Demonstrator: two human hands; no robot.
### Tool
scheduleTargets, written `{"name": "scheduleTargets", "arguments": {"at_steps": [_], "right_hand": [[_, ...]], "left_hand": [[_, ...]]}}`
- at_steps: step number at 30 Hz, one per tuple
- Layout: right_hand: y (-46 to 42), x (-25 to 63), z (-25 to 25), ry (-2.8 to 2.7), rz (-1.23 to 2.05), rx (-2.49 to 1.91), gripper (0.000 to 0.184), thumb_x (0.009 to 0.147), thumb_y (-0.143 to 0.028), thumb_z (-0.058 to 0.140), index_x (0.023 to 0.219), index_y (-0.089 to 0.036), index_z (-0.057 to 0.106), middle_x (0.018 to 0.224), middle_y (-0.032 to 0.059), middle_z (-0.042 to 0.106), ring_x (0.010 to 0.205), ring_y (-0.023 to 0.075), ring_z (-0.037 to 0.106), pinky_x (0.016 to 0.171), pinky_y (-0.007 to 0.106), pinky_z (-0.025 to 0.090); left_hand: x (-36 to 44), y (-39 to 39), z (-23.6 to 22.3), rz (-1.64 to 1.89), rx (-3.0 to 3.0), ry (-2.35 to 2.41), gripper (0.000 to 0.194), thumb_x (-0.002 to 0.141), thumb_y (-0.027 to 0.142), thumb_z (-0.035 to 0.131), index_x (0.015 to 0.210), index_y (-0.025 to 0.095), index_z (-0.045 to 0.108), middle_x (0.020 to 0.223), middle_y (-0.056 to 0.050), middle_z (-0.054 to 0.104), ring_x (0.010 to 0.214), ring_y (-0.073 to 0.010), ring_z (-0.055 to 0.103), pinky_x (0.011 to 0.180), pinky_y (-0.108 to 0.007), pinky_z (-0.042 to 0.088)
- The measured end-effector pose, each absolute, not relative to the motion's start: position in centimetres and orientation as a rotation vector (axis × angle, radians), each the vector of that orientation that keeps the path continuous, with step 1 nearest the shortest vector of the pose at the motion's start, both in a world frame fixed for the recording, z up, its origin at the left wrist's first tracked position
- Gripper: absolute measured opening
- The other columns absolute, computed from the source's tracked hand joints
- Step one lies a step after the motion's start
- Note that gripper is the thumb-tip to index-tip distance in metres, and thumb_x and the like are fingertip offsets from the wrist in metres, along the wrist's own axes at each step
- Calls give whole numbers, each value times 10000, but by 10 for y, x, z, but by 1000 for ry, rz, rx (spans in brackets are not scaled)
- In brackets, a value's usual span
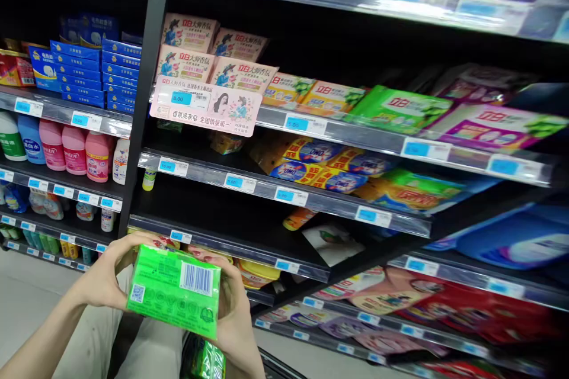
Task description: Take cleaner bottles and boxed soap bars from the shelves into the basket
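A bright green soap pack point(175, 291) with a barcode and a QR code faces me at the bottom left. My left hand point(109, 272) grips its left end and my right hand point(235, 308) wraps round its right end, fingers closed on it. Both hands hold it in the air in front of black shop shelves. Just below it, more green packs point(205, 360) show in what looks like a basket.
Black shelving point(275, 189) with blue price tags runs across the view, stocked with soap bars and detergent packs. A pink promotional sign point(205, 105) hangs from one shelf. Blue boxes point(95, 71) and pink bottles point(73, 151) fill the left unit. Pale floor lies at bottom left.
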State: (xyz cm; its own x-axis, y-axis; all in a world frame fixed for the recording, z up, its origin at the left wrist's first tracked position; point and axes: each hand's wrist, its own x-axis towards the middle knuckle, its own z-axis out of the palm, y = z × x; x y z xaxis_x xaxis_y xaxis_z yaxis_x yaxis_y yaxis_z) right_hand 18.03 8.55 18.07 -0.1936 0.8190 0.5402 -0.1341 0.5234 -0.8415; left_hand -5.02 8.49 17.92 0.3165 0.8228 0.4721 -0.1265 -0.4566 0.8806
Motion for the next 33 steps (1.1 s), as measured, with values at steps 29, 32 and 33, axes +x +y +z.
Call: {"name": "scheduleTargets", "arguments": {"at_steps": [29,32,33], "right_hand": [[98,215,187,-1582,1532,-1162,576,752,-586,711,1169,-225,542,1132,67,669,1054,274,644,892,376,513],[90,251,179,-1924,1499,-1314,688,634,-427,827,1220,-191,551,1179,88,652,1068,296,624,909,398,494],[84,264,168,-1983,1455,-1362,716,606,-375,844,1232,-187,551,1203,90,642,1091,298,611,938,404,476]], "left_hand": [[-17,111,170,940,1389,995,449,749,515,701,1010,160,617,1008,-80,717,958,-268,668,783,-303,522],[10,119,144,752,1486,896,424,713,441,739,1016,169,622,994,-58,713,951,-257,667,798,-298,520],[23,119,132,680,1519,858,433,698,426,750,1022,168,623,996,-59,714,945,-259,669,800,-307,527]]}}
